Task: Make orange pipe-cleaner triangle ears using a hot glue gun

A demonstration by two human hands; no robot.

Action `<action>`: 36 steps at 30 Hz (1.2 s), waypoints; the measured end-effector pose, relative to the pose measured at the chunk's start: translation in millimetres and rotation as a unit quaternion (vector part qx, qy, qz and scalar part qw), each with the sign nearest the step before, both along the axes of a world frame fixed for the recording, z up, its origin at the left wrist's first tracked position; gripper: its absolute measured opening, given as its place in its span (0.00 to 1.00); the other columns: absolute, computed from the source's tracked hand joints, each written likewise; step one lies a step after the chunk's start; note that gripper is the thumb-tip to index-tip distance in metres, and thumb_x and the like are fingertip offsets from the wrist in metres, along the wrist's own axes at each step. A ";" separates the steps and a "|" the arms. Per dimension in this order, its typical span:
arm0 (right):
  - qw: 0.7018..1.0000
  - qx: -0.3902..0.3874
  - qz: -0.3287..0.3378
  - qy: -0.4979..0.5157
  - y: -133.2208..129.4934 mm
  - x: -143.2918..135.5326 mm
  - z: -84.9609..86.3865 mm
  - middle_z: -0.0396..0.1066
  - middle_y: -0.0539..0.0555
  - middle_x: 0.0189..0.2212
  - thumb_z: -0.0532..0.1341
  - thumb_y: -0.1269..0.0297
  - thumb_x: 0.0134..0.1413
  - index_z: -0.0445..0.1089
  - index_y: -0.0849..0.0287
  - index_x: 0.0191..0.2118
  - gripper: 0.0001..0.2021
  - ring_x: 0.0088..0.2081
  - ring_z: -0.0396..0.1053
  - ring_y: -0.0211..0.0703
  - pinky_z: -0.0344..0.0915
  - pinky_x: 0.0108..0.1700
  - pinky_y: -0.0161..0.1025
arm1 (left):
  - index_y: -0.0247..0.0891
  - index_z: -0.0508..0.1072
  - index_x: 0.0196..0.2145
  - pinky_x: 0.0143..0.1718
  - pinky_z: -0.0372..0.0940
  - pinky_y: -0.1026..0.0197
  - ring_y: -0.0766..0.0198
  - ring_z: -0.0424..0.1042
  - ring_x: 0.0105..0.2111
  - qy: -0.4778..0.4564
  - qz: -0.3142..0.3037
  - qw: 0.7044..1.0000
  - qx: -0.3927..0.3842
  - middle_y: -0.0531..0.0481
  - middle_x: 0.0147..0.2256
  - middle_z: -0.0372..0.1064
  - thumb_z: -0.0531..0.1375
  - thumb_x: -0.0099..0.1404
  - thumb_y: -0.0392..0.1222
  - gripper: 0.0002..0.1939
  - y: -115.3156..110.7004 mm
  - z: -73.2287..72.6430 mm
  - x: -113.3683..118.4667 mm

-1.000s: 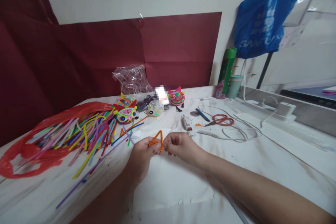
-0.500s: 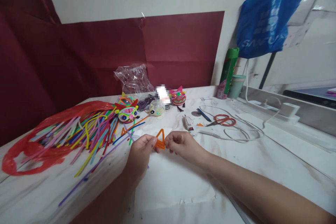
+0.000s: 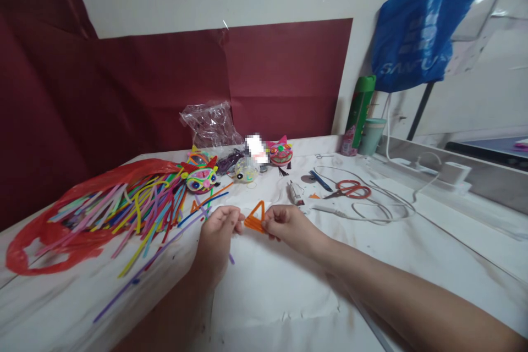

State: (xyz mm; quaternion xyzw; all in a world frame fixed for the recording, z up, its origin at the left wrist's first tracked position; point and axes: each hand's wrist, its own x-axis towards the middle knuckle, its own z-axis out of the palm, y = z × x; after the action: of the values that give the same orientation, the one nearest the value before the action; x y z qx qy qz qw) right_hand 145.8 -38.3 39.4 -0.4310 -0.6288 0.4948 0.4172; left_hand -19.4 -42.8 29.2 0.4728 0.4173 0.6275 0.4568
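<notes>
My right hand (image 3: 284,223) pinches a small triangle of bent orange pipe cleaner (image 3: 256,223) by its right side, above a white sheet of paper (image 3: 276,286). The triangle has an open middle and a thicker, layered lower edge. Close to its left corner is my left hand (image 3: 220,226), with thumb and fingertips drawn together; whether anything is between them is hidden. A smaller bent orange piece (image 3: 195,206) lies on the table beyond my left hand.
Many coloured pipe cleaners (image 3: 140,203) spill from a red plastic bag (image 3: 53,258) at left. Decorated animal-face figures (image 3: 201,179) stand behind. To the right lie orange-handled scissors (image 3: 352,189), a blue pen-like tool (image 3: 320,181) and a white-corded tool (image 3: 330,210).
The orange triangle has shifted slightly right and tilted. My left fingers have come off it, and my right hand now grips its right side.
</notes>
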 end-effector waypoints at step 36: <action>1.000 0.008 -0.009 0.007 4.1 1.7 -0.9 0.62 0.44 0.14 0.55 0.74 0.38 0.64 0.61 0.21 0.03 0.17 0.58 0.29 0.54 0.21 0.28 | 0.34 0.70 0.24 0.28 0.55 0.63 0.69 0.60 0.22 0.017 -0.154 0.984 -0.088 0.54 0.19 0.63 0.64 0.47 0.43 0.10 -4.6 -6.4 12.9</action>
State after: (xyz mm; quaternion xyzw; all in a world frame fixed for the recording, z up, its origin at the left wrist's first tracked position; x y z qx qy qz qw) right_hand 147.6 -34.3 38.5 -0.4301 -0.6260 0.4889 0.4290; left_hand -6.5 -47.5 22.7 0.4999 0.4010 0.5024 0.5804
